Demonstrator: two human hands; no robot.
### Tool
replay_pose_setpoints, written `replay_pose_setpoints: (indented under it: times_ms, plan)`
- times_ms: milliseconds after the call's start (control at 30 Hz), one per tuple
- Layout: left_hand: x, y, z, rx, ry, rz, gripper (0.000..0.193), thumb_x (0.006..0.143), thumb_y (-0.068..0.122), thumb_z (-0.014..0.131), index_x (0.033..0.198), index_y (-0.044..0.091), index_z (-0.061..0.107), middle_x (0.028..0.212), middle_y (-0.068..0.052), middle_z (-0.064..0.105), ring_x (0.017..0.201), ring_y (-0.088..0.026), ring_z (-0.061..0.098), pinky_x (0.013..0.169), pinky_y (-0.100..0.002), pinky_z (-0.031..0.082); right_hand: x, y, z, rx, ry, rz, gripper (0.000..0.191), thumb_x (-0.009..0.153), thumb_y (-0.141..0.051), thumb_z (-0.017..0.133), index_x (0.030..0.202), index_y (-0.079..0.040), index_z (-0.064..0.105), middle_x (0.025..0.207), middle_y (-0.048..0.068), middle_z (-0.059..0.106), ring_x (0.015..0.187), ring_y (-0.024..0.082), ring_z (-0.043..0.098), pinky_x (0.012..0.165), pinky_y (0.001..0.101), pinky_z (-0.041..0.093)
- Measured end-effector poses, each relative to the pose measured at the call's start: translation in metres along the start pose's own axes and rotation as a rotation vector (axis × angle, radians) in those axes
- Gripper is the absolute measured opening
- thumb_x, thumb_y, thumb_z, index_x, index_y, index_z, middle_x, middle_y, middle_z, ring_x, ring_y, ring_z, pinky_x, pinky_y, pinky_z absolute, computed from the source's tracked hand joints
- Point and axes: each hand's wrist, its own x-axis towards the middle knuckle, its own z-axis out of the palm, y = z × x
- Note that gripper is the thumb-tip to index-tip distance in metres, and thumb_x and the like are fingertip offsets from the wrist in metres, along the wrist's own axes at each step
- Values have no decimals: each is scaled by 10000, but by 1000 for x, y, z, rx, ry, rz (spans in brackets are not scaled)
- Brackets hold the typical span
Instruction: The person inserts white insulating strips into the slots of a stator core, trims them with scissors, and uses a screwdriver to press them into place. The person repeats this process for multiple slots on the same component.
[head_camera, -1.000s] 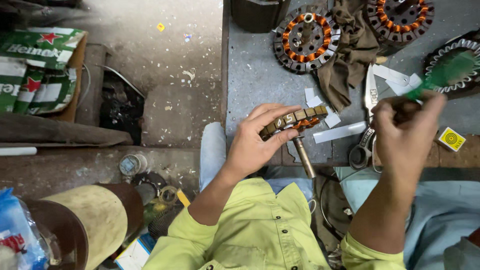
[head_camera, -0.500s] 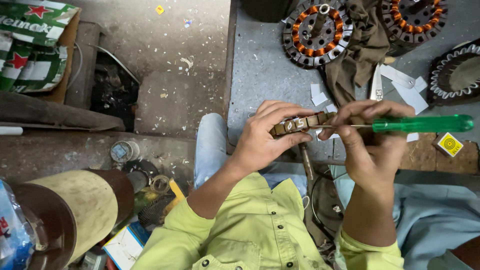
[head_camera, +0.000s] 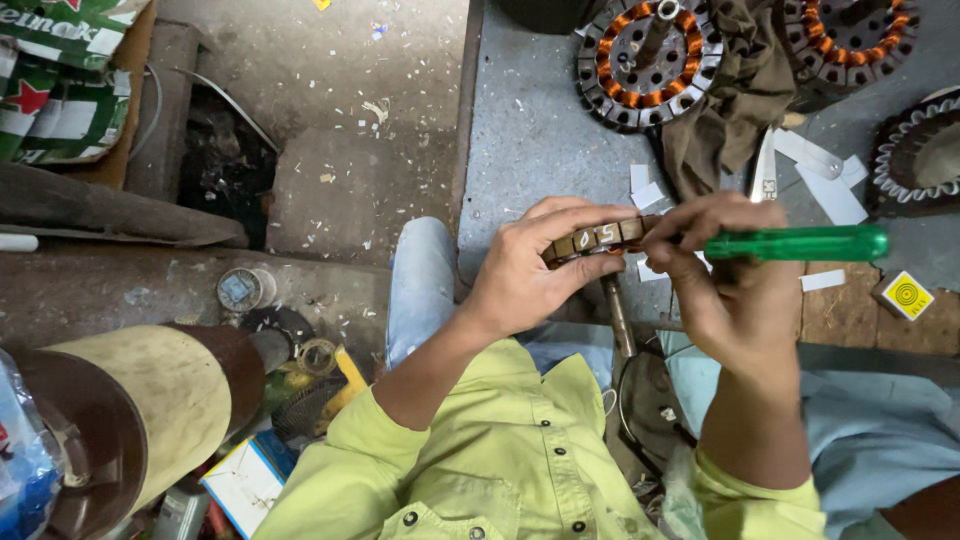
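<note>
My left hand (head_camera: 545, 265) grips a brown laminated metal core piece (head_camera: 595, 240) with white marks on its edge, held above my lap. A metal shaft (head_camera: 617, 315) hangs down below it. My right hand (head_camera: 725, 270) holds a green-handled screwdriver (head_camera: 795, 243) lying level, its handle pointing right and its tip hidden at the right end of the core piece. Both hands meet over the near edge of the grey workbench (head_camera: 530, 130).
Copper-wound stators (head_camera: 650, 55) (head_camera: 850, 30) and a brown rag (head_camera: 740, 90) lie at the bench's back, another stator (head_camera: 915, 165) at right. White paper slips (head_camera: 835, 195), a yellow sticker (head_camera: 907, 295). Left: a large roll (head_camera: 130, 420), cardboard boxes (head_camera: 60, 80), floor clutter.
My right hand brought the green screwdriver down from the upper right to the core piece in my left hand and has turned it level. The view has shifted slightly.
</note>
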Motion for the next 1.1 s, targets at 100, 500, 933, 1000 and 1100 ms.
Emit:
replay_pose_setpoints:
  times_ms: [100, 500, 933, 1000, 1100]
  plan:
    - [1, 2, 4, -35, 47, -45, 351, 915, 105, 819, 1252, 99, 721, 1200, -67, 762, 1118, -207, 740, 1014, -325, 581, 0, 2, -2, -116, -31, -38, 371, 939, 196, 651, 1105, -51, 429, 1006, 165, 622, 863, 225, 662, 780, 307, 548]
    - [8, 3, 7, -137, 60, -91, 322, 901, 50, 813, 1212, 59, 727, 1133, -113, 773, 1032, -154, 753, 930, -286, 590, -15, 33, 3, 337, 299, -132, 321, 983, 66, 713, 1061, -78, 438, 959, 127, 649, 877, 267, 736, 822, 438, 680]
    - [5, 7, 8, -59, 43, -84, 334, 874, 46, 823, 1196, 60, 735, 1097, -102, 776, 993, -180, 761, 912, -297, 587, -25, 37, -19, 174, 148, -66, 298, 1017, 114, 732, 1056, -34, 476, 995, 222, 707, 988, 305, 772, 852, 401, 680]
    - [4, 7, 9, -39, 59, -41, 328, 887, 41, 818, 1201, 62, 728, 1141, -106, 774, 1038, -187, 759, 954, -302, 587, -18, 24, -22, 110, 84, -83, 247, 989, 117, 729, 1033, -15, 526, 967, 198, 711, 994, 299, 780, 823, 379, 683]
    - [1, 3, 13, -12, 87, -50, 325, 889, 40, 812, 1203, 60, 731, 1152, -102, 776, 1054, -170, 760, 963, -298, 591, -10, -2, -19, -95, -10, -147, 168, 915, 98, 724, 980, 23, 588, 936, 176, 707, 984, 310, 774, 816, 389, 670]
